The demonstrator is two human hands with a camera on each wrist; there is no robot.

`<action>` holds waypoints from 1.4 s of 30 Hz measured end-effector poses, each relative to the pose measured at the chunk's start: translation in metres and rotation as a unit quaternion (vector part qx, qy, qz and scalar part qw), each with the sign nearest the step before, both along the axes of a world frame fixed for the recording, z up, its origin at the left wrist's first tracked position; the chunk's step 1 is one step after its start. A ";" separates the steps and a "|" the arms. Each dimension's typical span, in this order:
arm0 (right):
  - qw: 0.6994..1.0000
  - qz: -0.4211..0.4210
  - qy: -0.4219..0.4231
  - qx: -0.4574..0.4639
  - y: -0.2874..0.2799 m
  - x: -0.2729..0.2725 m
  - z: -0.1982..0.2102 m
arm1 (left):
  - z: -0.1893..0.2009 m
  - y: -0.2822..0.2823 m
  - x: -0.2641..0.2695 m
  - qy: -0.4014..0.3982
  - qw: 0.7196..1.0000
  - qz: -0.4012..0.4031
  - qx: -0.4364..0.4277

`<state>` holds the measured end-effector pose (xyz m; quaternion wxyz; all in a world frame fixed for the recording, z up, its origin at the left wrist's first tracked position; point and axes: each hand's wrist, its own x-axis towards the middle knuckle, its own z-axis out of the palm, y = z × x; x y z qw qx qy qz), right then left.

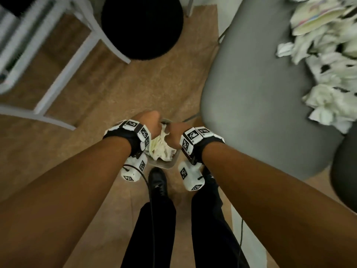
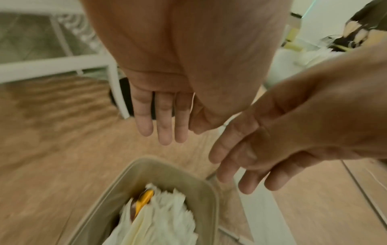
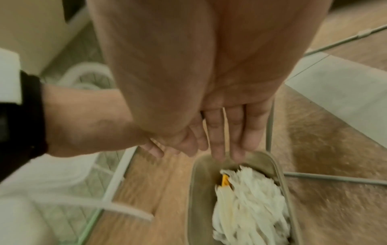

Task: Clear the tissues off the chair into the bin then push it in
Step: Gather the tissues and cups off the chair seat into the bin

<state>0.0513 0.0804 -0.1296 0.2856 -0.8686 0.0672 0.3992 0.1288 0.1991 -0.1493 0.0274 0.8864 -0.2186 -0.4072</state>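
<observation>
Both hands hover just above a small beige bin (image 1: pixel 171 165) on the floor. My left hand (image 1: pixel 149 120) has straight fingers (image 2: pixel 165 126) and holds nothing. My right hand (image 1: pixel 176 134), close beside it, has relaxed, spread fingers (image 3: pixel 227 140) and is also empty. White crumpled tissues (image 1: pixel 160 149) lie blurred in the bin (image 2: pixel 134 167), with an orange scrap (image 2: pixel 144 200) among them. To the right stands the grey chair (image 1: pixel 260 93). A heap of several more tissues (image 1: pixel 328 78) and papers lies on its seat.
A black round stool (image 1: pixel 142 26) stands on the wooden floor beyond the bin. A white metal frame (image 1: pixel 63 74) runs along the left. My black shoe (image 1: pixel 158 180) is right next to the bin, and thin grey chair legs (image 3: pixel 335 179) pass by it.
</observation>
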 end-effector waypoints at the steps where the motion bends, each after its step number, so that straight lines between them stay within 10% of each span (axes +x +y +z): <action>1: 1.000 -0.013 -0.015 -0.003 -0.011 0.004 0.019 | 0.020 -0.015 0.005 -0.014 1.000 -0.005 -0.010; 8: 0.975 -0.184 -0.119 -0.019 -0.142 -0.019 0.097 | 0.107 -0.156 0.010 -0.099 0.987 -0.085 -0.095; 17: 0.855 -0.454 -0.064 -0.243 -0.328 -0.113 0.068 | 0.110 -0.309 -0.059 -0.052 0.966 -0.225 -0.117; 25: 0.888 -0.420 -0.021 -0.184 -0.346 -0.139 0.021 | 0.083 -0.380 -0.073 -0.082 0.940 -0.294 -0.153; 34: 0.966 -0.201 -0.093 -0.134 -0.336 -0.114 0.021 | 0.073 -0.445 -0.075 -0.121 0.894 -0.406 -0.143; 42: 0.976 -0.199 -0.048 -0.072 -0.346 -0.114 0.024 | 0.051 -0.413 -0.047 -0.072 0.897 -0.420 -0.118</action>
